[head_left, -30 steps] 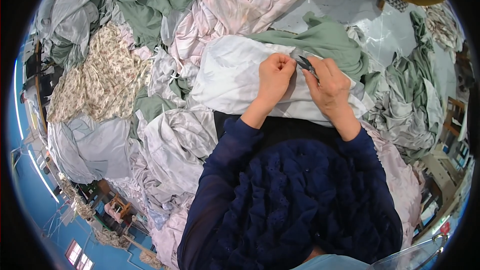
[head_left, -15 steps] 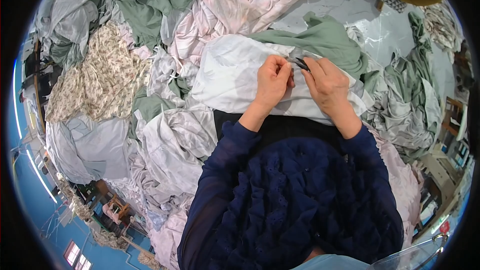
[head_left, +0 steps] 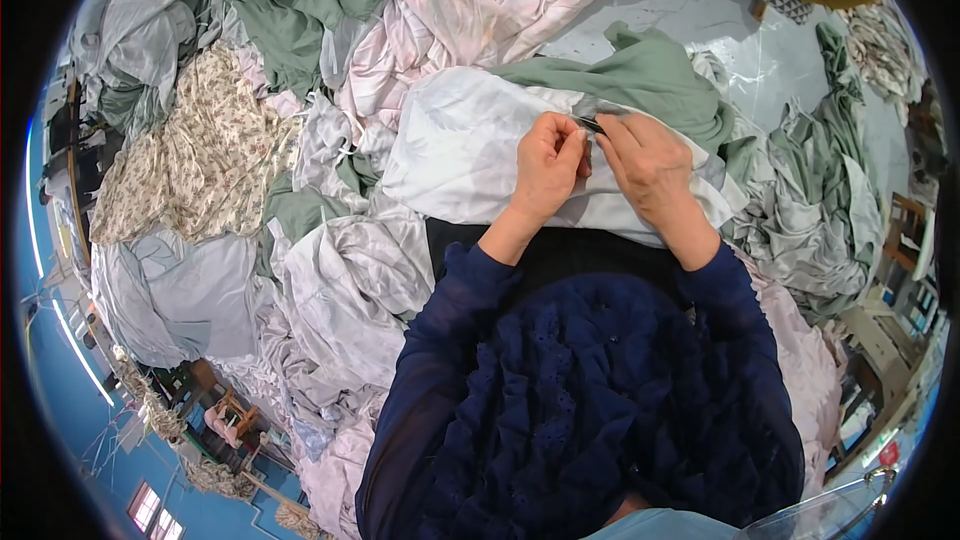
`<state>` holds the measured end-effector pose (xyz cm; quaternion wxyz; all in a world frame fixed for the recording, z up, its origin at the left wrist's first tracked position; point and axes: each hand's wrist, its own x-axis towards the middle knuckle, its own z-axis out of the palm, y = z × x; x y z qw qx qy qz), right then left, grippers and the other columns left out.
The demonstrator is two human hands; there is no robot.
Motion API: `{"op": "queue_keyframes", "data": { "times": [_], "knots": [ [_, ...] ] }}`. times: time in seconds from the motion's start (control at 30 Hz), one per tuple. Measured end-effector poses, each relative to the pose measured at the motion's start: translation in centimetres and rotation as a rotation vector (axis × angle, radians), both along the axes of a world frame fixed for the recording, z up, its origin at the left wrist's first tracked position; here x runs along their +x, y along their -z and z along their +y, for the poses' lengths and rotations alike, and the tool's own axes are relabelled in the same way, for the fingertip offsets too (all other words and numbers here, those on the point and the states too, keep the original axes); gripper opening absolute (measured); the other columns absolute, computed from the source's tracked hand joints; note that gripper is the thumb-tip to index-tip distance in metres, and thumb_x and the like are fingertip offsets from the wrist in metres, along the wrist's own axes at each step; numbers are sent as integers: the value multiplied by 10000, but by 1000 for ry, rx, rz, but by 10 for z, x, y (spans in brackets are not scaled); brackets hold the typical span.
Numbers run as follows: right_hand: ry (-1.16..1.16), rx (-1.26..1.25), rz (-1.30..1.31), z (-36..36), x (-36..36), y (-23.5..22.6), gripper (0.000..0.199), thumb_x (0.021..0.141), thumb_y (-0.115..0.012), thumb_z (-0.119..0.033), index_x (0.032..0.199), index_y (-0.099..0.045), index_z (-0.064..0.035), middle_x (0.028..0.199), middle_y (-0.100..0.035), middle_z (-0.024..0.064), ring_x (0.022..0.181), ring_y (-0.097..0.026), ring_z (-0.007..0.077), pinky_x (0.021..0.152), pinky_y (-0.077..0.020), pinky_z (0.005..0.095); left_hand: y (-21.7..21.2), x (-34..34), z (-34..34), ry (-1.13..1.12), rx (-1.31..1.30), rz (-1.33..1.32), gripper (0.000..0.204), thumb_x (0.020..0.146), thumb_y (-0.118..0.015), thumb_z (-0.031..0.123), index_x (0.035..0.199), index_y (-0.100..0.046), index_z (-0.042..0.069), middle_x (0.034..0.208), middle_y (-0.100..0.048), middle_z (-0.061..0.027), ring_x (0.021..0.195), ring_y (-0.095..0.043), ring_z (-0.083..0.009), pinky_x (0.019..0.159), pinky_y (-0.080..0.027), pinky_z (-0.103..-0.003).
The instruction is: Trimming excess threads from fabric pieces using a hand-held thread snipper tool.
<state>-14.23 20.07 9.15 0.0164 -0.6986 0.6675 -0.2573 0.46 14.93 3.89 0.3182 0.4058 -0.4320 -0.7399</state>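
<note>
Right hand [head_left: 650, 160] has dark snips [head_left: 593, 125] pinched, pointing about ten o'clock, just beside left hand [head_left: 548, 162], itself pinched together (on what, can't tell tbh).

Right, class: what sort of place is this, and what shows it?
Probably a textile workroom: floral cloth and pink cloth lie heaped near the white fabric, and the right hand holds a small dark tool.
</note>
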Motion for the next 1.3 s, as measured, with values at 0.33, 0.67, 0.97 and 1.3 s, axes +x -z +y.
{"op": "queue_keyframes", "data": {
  "times": [0.33, 0.67, 0.97, 1.3],
  "knots": [
    [58, 18, -52, 1, 1, -1, 255, 795, -728, -91, 1042, -668, -75, 831, -615, 62, 721, -622, 249, 611, -487, 344, -9, -5, -4, -121, 68, -70, 98, 940, -599, 66, 918, -531, -1, 697, -597, -35, 550, -561, -86, 491, -457, -233],
    [116, -9, -66, 0, 5, -1, 266, 796, -740, -96, 1051, -669, -70, 826, -614, 64, 676, -614, 244, 571, -474, 340, -3, -22, -17, -149, 82, -189, 118, 861, -652, 23, 926, -574, -37, 679, -620, -50, 516, -547, -82, 473, -445, -226],
    [83, 31, -27, 0, 2, -2, 270, 792, -741, -109, 1050, -667, -77, 838, -615, 56, 698, -622, 244, 588, -482, 340, 8, -9, -11, -114, -3, -163, 108, 926, -605, 74, 896, -556, -18, 654, -589, -31, 498, -532, -80, 456, -420, -233],
    [39, 78, 75, 0, 4, 1, 260, 811, -716, -154, 1060, -662, -103, 857, -610, 50, 757, -622, 248, 648, -495, 344, 2, 0, -5, -111, 15, -83, 105, 948, -592, 92, 925, -534, 8, 658, -550, -5, 504, -513, -66, 457, -405, -230]
  ]
}}
